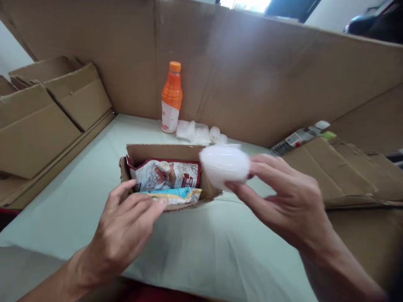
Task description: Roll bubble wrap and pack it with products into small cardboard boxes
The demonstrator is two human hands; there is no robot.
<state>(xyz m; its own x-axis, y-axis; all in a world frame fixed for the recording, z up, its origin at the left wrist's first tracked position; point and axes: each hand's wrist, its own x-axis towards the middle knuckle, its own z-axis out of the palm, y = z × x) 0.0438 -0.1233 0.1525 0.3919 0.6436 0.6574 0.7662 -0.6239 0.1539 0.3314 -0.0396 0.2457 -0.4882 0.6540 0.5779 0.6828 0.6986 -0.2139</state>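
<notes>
My right hand pinches a white roll between thumb and fingers, above the right end of a small open cardboard box. The roll looks like soft wrapping sheet; motion blurs it slightly. My left hand is at the box's near left corner, its fingers curled over the rim. Inside the box stands a white and dark-red printed food packet. In front of that is a blue and yellow packet, partly hidden by my left fingers.
Behind the box, an orange-capped bottle stands upright next to several white rolls. Tall cardboard walls enclose the pale tabletop. Folded cardboard lies left; a clear plastic bottle leans behind cardboard on the right.
</notes>
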